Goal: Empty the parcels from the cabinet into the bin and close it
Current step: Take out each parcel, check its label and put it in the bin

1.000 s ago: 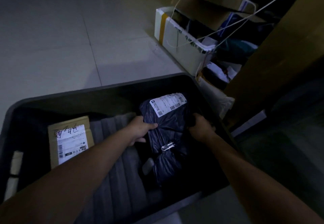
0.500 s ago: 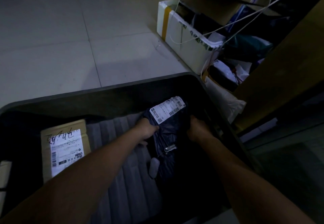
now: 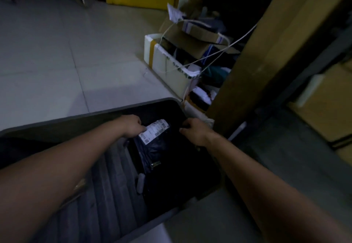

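Head cam, fwd/down (close) over bin (image 3: 76, 118)

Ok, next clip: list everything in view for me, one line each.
bin: 1, dark grey, lower centre
parcel: 1, black bag, white label, inside bin's far end
ribbed padding: 1, grey, inside bin, left of parcel
foam box: 1, white, yellow tape, floor beyond bin
cardboard boxes: several, brown, atop foam box
cable: 1, white, looped over foam box
wooden panel: 1, brown, right
left hand: 1, grips parcel's labelled end
right hand: 1, fingers curled beside parcel, grip unclear
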Action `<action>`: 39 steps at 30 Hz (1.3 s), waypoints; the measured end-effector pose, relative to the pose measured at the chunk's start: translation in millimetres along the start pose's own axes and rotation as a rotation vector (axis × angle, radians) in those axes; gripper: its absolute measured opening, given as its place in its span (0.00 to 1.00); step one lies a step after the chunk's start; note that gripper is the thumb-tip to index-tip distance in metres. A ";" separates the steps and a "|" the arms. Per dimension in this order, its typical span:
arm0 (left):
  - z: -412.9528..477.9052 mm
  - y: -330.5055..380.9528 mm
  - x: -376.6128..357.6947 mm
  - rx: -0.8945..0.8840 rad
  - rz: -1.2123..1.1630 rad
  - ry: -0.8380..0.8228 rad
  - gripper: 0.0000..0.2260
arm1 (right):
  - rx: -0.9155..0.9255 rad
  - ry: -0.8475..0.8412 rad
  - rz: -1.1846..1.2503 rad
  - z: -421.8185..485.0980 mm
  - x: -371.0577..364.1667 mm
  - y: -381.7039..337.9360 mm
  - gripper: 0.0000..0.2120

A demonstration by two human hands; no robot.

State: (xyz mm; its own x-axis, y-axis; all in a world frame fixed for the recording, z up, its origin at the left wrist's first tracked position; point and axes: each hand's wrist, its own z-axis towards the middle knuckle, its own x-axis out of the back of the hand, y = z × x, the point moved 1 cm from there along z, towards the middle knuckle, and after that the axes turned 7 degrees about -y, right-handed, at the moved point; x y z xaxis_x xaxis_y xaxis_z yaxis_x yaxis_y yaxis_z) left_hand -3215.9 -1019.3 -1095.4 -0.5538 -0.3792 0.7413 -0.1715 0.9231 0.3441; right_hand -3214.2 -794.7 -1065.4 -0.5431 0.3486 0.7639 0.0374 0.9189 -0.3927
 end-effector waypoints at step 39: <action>-271.6 419.8 48.9 -0.448 0.229 0.085 0.12 | -0.589 0.542 0.096 -423.4 231.5 200.8 0.21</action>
State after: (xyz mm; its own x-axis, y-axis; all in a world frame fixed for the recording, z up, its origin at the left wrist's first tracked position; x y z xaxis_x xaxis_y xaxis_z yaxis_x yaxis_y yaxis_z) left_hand -3093.6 -667.6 -758.2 -0.4646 -0.1910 0.8647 0.3234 0.8724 0.3665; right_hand -2977.2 -451.3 -750.6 -0.0385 0.3331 0.9421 0.5818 0.7740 -0.2499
